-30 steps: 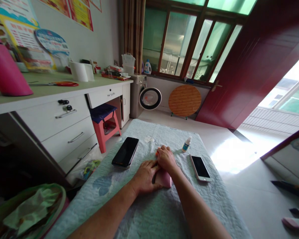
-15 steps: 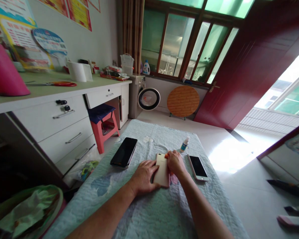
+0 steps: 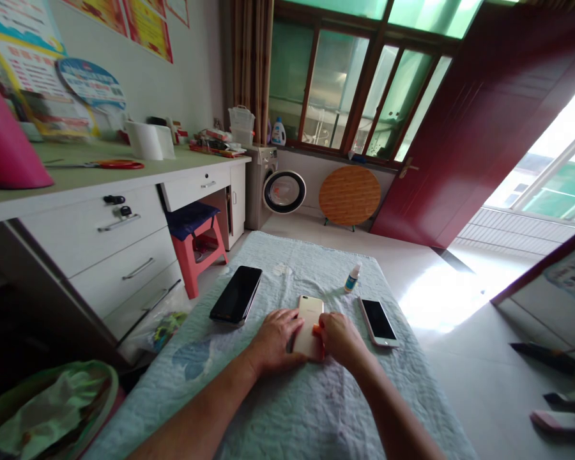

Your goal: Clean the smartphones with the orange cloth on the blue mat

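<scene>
A gold smartphone (image 3: 310,313) lies back side up on the cloth-covered table, its camera end pointing away from me. My left hand (image 3: 276,342) grips its left side, fingertips on the edge and thumb near the bottom end. My right hand (image 3: 341,335) is closed around a small orange cloth (image 3: 317,329), pressed to the right part of the phone's back; most of the cloth is hidden by the fingers. A black-screened phone (image 3: 236,294) lies to the left. To the right are a white-framed phone (image 3: 378,321) and a small spray bottle (image 3: 352,277), standing upright.
A pale blue quilted cloth (image 3: 278,409) covers the table. At the left stand a white desk (image 3: 124,255) and a red stool (image 3: 199,249). A lined waste bin (image 3: 108,396) sits at the lower left. Beyond are a washing machine (image 3: 259,185) and a round wooden tabletop (image 3: 349,197).
My right hand has slid toward me along the phone's right side with the orange cloth, from near the camera end to about mid-length. My left hand keeps its hold.
</scene>
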Tool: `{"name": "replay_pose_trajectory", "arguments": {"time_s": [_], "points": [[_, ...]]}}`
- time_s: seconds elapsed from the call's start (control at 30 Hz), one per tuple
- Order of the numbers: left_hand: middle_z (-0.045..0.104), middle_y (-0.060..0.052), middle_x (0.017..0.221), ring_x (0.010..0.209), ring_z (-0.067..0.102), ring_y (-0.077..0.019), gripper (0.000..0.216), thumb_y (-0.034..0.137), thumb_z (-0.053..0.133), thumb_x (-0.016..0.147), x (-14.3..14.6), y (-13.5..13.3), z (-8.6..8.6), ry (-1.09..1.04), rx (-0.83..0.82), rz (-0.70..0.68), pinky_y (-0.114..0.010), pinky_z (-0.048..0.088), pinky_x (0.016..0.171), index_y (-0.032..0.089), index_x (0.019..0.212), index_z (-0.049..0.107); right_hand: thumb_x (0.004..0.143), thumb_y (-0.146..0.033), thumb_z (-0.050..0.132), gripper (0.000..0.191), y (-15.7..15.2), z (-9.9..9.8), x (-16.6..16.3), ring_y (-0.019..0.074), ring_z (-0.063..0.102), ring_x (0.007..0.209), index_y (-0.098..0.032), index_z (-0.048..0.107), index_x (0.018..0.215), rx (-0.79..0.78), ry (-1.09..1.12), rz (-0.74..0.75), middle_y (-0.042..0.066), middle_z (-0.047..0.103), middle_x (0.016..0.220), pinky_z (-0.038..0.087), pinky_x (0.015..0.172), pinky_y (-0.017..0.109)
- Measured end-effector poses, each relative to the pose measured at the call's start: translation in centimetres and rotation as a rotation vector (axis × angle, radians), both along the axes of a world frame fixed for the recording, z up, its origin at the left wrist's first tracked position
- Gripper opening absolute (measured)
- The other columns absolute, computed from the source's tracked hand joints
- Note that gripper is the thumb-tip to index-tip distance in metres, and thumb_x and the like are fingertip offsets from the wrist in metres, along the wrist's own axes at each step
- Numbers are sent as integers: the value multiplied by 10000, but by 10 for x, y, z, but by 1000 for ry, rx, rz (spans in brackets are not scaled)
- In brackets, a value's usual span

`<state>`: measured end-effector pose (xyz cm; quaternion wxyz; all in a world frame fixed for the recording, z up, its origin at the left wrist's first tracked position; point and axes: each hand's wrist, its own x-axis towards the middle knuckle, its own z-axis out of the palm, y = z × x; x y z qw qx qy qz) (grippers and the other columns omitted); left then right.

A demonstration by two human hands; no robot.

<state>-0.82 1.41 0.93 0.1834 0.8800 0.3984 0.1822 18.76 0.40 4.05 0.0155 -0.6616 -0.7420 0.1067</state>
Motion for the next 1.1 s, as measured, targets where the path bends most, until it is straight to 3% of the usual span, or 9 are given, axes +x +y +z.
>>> {"name": "replay_pose_trajectory", "arguments": {"time_s": [0.3,0.47,0.67,0.77,0.97,1.1], "points": [[500,-147,1411,1282,449,-357,727,594,714,678,0,0,3,-37,1,-24,-493,302,1092,202,1275,580,923,-154,418,269,24,-6,-1,163,543,762,-158,661,808,147,-32,-38,82,647,842,297,652,272],[505,-136,1404,1268,453,-356,717,582,716,683,0,2,0,-47,8,-34,-482,302,1089,200,1273,576,934,-168,433,274,43,-16,3,171,518,840,-151,675,806,230,39,-63,85,628,879,327,748,259],[504,-130,1407,1270,452,-357,718,561,726,680,1,1,2,-41,-1,-36,-481,310,1090,203,1282,571,919,-143,448,268,36,-24,3,170,520,929,-182,713,901,288,191,24,76,621,987,355,821,248],[505,-134,1408,1286,446,-354,757,567,715,690,0,0,3,-45,-12,-32,-488,300,1105,200,1325,529,923,-162,459,272,20,-16,-1,153,535,897,-193,721,858,257,259,122,62,614,997,381,811,241],[520,-172,1387,1298,449,-348,842,568,714,693,1,-1,-1,-46,-35,32,-484,315,1112,141,1372,454,863,-163,566,218,-15,13,-9,110,536,728,-181,683,680,-1,384,382,27,605,841,416,697,207],[512,-178,1399,1299,452,-352,813,608,704,704,0,1,-1,-58,-30,1,-484,308,1121,131,1331,503,859,-152,559,216,-20,8,-7,106,535,697,-181,679,681,-11,462,370,21,606,837,424,661,202]]}}
